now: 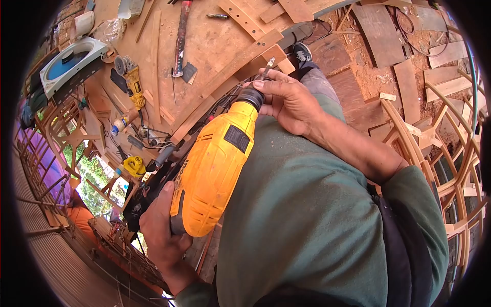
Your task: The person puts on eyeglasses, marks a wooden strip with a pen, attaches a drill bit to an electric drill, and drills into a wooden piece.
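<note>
A yellow power drill [212, 174] with a black chuck [250, 97] lies across the front of my body, its nose pointing up and to the right. My left hand [163, 230] is wrapped round the drill's rear grip, which is mostly hidden. At the chuck's front end, my right hand [291, 102] pinches a drill bit [268, 67] between thumb and fingers. The bit's pale tip sticks out past the fingertips, near the edge of the wooden workbench [204, 56].
On the bench lie a hammer [181, 41] and a yellow angle grinder [134, 84]. A white-framed fan [71, 59] stands at the left. Curved wooden chair frames [440, 153] crowd the right side. Boards [378, 36] and sawdust cover the floor.
</note>
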`<move>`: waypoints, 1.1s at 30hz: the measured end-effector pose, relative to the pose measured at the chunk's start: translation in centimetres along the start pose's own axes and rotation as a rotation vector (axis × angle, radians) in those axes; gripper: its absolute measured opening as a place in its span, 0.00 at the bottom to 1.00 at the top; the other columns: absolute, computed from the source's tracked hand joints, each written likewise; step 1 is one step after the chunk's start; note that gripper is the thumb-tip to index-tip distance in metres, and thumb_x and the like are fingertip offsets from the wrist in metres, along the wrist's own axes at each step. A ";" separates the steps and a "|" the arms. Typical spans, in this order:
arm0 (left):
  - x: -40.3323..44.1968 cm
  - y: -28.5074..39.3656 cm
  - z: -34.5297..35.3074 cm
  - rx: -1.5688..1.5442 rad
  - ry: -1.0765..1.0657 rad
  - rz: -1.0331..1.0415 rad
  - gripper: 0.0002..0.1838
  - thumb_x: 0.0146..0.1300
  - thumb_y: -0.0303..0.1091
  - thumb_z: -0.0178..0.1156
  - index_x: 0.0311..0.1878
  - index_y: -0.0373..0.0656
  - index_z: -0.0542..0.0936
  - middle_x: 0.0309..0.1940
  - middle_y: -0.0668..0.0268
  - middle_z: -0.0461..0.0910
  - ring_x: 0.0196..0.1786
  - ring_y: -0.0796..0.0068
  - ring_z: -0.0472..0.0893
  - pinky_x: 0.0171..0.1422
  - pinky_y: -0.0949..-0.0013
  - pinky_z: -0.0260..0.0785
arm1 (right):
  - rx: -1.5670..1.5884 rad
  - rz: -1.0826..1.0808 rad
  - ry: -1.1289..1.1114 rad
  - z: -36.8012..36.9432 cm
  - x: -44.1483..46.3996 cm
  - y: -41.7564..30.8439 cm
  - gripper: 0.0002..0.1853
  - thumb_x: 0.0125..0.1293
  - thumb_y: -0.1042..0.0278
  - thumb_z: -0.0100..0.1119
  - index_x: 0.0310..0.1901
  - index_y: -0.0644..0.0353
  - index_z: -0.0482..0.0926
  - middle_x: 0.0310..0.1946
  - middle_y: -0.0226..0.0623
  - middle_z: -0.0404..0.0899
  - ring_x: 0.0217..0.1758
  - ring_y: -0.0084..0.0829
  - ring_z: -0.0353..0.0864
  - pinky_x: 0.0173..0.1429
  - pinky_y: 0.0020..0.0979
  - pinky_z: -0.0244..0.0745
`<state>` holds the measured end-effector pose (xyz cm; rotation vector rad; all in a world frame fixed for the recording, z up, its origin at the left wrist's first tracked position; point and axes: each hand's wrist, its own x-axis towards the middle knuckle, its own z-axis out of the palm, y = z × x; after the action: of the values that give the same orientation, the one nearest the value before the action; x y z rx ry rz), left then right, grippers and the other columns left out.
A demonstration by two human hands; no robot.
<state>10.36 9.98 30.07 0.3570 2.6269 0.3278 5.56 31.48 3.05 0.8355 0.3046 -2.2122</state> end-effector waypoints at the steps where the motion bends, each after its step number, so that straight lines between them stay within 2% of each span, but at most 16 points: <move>1: 0.0 0.0 0.0 0.000 0.000 0.000 0.37 0.46 0.20 0.67 0.65 0.26 0.74 0.53 0.42 0.83 0.50 0.43 0.87 0.55 0.55 0.79 | 0.001 0.001 0.004 0.1 -0.1 0.0 0.30 0.68 0.74 0.66 0.64 0.66 0.58 0.49 0.46 0.82 0.50 0.32 0.87 0.39 0.26 0.90; 12: 0.0 0.0 -0.2 -0.019 -0.010 -0.012 0.37 0.47 0.21 0.68 0.65 0.26 0.74 0.54 0.42 0.83 0.51 0.43 0.87 0.56 0.55 0.79 | 0.003 -0.002 0.016 0.4 -0.1 -0.1 0.24 0.67 0.74 0.67 0.57 0.64 0.64 0.47 0.44 0.82 0.48 0.32 0.88 0.37 0.25 0.90; 15: -0.1 -0.2 -0.2 -0.011 -0.015 -0.004 0.37 0.47 0.22 0.68 0.65 0.26 0.74 0.55 0.42 0.83 0.52 0.43 0.86 0.57 0.55 0.79 | -0.027 0.024 -0.042 -0.4 0.1 -0.1 0.26 0.71 0.75 0.63 0.64 0.65 0.61 0.55 0.51 0.80 0.57 0.38 0.85 0.55 0.36 0.89; 21: -0.2 -0.3 -0.2 -0.005 -0.017 -0.008 0.37 0.47 0.23 0.70 0.65 0.26 0.74 0.54 0.42 0.83 0.53 0.43 0.86 0.58 0.55 0.79 | -0.038 0.019 -0.011 -0.1 0.0 -0.1 0.26 0.71 0.75 0.63 0.64 0.65 0.61 0.55 0.50 0.80 0.57 0.38 0.85 0.55 0.36 0.88; 24: -0.2 -0.3 -0.1 -0.007 -0.014 -0.022 0.37 0.47 0.24 0.71 0.65 0.27 0.74 0.54 0.42 0.83 0.54 0.43 0.86 0.58 0.55 0.79 | 0.010 0.004 0.014 0.4 -0.1 -0.1 0.22 0.67 0.75 0.67 0.56 0.64 0.66 0.46 0.42 0.82 0.48 0.33 0.88 0.39 0.28 0.90; 33: -0.4 0.4 0.3 -0.042 0.014 -0.124 0.36 0.50 0.25 0.73 0.65 0.28 0.74 0.55 0.43 0.83 0.55 0.44 0.86 0.61 0.57 0.78 | -0.023 -0.015 0.022 0.6 0.0 0.0 0.20 0.69 0.71 0.68 0.54 0.65 0.67 0.44 0.41 0.82 0.45 0.30 0.88 0.36 0.25 0.89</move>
<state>10.91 10.24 30.07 0.1777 2.6369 0.3447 5.28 31.22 3.49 0.8488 0.3472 -2.2107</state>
